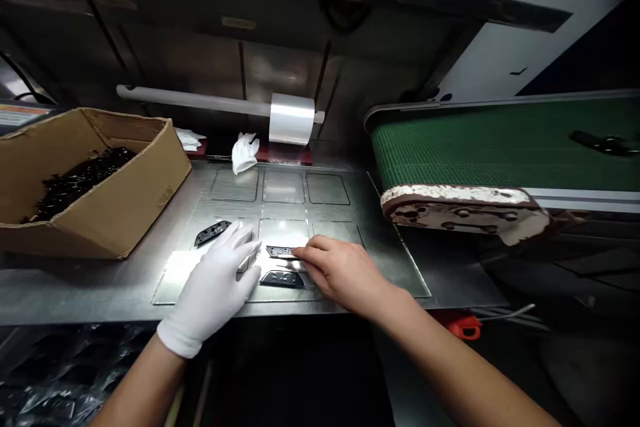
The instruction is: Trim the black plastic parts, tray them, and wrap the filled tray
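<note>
My left hand (223, 275), in a white glove, rests over the metal plate with its fingers stretched and apart. Something small and shiny shows between its fingers and thumb, too covered to name. My bare right hand (345, 270) has its fingertips closed on the right end of a narrow dark plastic piece with raised lettering (279, 252). Just below that lies another black slanted-end piece (283, 279), flat on the plate. Beyond my left fingertips sits a black piece with small holes (212, 233), set at an angle.
An open cardboard box (130, 193) with many small black parts stands at left. A roll of clear film (291, 120) hangs on a white bar behind, near a crumpled white glove (245, 152). A green conveyor belt (480, 147) juts in from the right, carrying a black part.
</note>
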Motion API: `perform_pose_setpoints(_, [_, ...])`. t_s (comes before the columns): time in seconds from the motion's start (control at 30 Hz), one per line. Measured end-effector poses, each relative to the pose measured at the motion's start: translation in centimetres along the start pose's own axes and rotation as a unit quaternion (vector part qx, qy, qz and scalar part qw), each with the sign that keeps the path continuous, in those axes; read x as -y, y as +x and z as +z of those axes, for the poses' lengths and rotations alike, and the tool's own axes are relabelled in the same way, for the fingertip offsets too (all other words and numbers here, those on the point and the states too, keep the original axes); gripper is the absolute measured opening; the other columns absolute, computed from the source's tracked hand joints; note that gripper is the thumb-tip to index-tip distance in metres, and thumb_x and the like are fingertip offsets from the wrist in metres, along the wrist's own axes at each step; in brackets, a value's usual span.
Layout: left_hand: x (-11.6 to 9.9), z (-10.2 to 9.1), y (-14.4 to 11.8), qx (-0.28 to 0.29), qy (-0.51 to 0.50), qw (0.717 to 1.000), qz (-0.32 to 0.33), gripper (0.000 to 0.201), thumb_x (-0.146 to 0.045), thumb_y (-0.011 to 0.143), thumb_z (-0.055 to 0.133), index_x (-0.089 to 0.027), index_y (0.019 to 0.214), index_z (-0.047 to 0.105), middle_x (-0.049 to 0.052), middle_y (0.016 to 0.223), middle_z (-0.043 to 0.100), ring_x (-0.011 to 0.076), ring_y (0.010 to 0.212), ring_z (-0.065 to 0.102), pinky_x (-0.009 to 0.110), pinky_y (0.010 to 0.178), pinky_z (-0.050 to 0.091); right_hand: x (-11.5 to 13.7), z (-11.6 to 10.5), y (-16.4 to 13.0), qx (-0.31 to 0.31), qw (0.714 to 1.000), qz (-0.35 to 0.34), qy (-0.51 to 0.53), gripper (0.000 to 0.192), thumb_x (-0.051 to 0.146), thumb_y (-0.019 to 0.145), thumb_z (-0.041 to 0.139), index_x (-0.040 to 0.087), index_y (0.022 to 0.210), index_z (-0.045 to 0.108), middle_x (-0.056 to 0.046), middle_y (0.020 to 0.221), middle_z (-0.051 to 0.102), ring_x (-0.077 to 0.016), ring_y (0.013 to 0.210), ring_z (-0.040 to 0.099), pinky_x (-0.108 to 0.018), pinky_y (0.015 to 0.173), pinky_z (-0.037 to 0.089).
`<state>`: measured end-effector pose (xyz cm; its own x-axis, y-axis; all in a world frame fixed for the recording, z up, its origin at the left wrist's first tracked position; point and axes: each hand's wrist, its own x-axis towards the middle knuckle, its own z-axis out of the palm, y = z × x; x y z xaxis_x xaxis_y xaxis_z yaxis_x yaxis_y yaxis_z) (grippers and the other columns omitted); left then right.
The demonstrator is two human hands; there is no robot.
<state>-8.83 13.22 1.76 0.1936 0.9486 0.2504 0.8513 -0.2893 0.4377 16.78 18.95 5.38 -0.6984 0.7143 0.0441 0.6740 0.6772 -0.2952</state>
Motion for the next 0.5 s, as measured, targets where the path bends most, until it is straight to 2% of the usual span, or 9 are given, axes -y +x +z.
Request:
perform_pose_setpoints(0.13, [-0.7, -0.3, 0.1, 0.009, 0.014, 1.000, 0.016, 0.024, -0.027, 0.101, 0.056, -0.023, 0.121, 0.068, 0.010, 0.150, 0.059, 0.0292, 0.149, 0.046, 0.049, 0.122, 0.044, 1.9, 0.3, 1.7, 0.031, 0.998, -0.018, -0.048, 0.033, 0.028, 0.108, 0.052, 0.031, 0.132, 0.073, -0.002, 0.105, 0.075, -0.0190, 0.085, 0.069, -0.030, 0.063, 0.038])
perform_pose_setpoints(0.27, [-0.7, -0.3, 0.3, 0.026, 0.033, 0.999, 0.014, 0.020, -0.027, 0.100, 0.058, -0.025, 0.117, 0.068, 0.008, 0.155, 0.055, 0.0282, 0.152, 0.041, 0.047, 0.125, 0.041, 1.7, -0.1, 1.7, 0.045, 0.997, -0.021, -0.052, 0.032, 0.026, 0.106, 0.056, 0.032, 0.130, 0.074, -0.002, 0.101, 0.075, -0.0186, 0.081, 0.066, -0.030, 0.061, 0.034])
perform_pose_setpoints(0.4, [0.3, -0.2, -0.1, 0.022, 0.037, 0.999, 0.019, 0.023, -0.032, 0.100, 0.059, -0.026, 0.120, 0.069, 0.006, 0.155, 0.057, 0.0285, 0.151, 0.044, 0.047, 0.125, 0.040, -1.8, -1.8, -1.9, 0.054, 0.997, 0.002, -0.060, 0.030, 0.022, 0.103, 0.059, 0.033, 0.124, 0.078, -0.004, 0.101, 0.075, -0.0199, 0.084, 0.066, -0.029, 0.064, 0.038])
perform_pose_setpoints(0.5, [1.1, 0.1, -0.9, -0.004, 0.018, 1.000, 0.021, 0.028, -0.041, 0.098, 0.060, -0.029, 0.120, 0.072, 0.006, 0.153, 0.060, 0.0338, 0.150, 0.046, 0.054, 0.123, 0.043, -5.5, -3.2, -5.7, 0.034, 0.997, 0.058, -0.025, 0.031, 0.020, 0.102, 0.058, 0.033, 0.118, 0.081, -0.005, 0.100, 0.074, -0.0211, 0.086, 0.066, -0.030, 0.070, 0.044])
